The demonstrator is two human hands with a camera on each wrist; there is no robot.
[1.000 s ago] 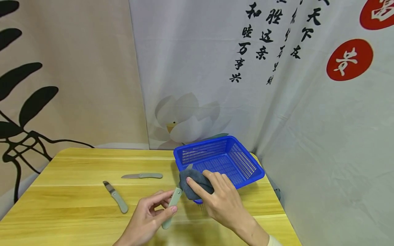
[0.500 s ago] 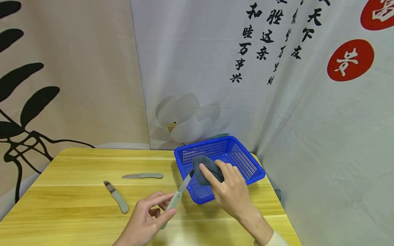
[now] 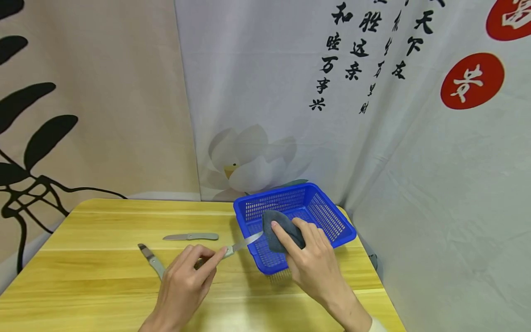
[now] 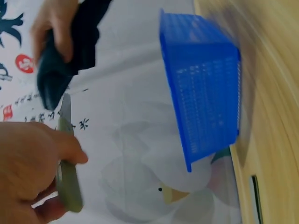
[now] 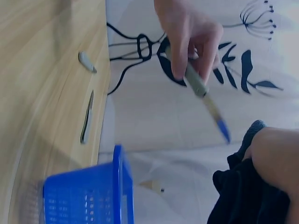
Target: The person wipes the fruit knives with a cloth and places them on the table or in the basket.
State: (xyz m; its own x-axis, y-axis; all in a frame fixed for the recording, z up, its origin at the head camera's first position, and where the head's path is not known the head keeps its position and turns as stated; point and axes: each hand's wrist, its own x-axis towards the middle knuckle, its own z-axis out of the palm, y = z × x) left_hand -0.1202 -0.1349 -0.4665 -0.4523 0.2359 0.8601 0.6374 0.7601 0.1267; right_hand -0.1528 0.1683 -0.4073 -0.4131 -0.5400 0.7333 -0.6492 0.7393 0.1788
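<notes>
Both hands raised over the table, each one gripping something

The left hand (image 3: 182, 288) is reaching forward palm down, its thumb and curled fingers (image 4: 65, 151) pinching the handle of a knife (image 3: 232, 249) whose blade is pointing toward the right hand (image 3: 313, 265). The right hand is angling in from the lower right, forearm slanting, its fingers (image 3: 286, 237) wrapping over a dark cloth (image 3: 280, 230) just beside the blade tip
</notes>
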